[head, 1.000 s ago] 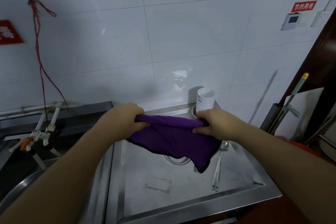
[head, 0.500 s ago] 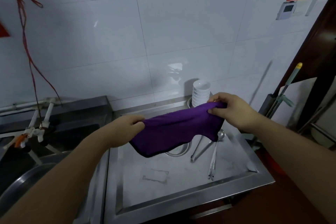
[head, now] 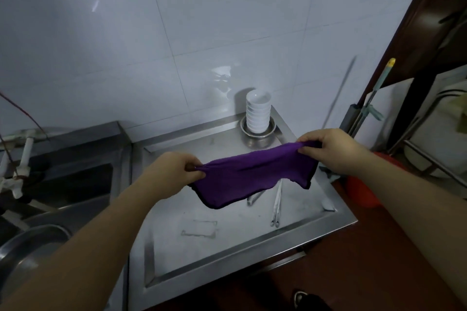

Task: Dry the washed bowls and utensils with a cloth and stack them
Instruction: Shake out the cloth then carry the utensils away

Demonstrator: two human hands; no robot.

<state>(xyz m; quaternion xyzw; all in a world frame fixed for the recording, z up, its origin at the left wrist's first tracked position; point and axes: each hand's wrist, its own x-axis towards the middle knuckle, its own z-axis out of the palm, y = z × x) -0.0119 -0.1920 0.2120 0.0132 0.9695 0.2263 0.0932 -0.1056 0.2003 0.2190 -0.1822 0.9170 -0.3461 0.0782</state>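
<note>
While both hands pinch it, the purple microfibre cloth with dark edging [head: 249,179] hangs stretched in the air above the stainless steel drainboard tray [head: 177,230]. Left hand [head: 174,171] has thumb and curled fingers clamped on the cloth's left corner; right hand [head: 333,149] grips the right corner, held higher and farther. Cloth sags between them, lower edge hanging free, not touching the tray as far as I can tell. Under it, long metal utensils [head: 276,203] lie on the tray, partly hidden by the cloth. Far side of the tray: stack of small white bowls [head: 257,115] standing upright in a shallow round metal dish [head: 257,135], near the white tiled wall [head: 202,20]. Left of the tray: dark steel sink [head: 70,184].
</note>
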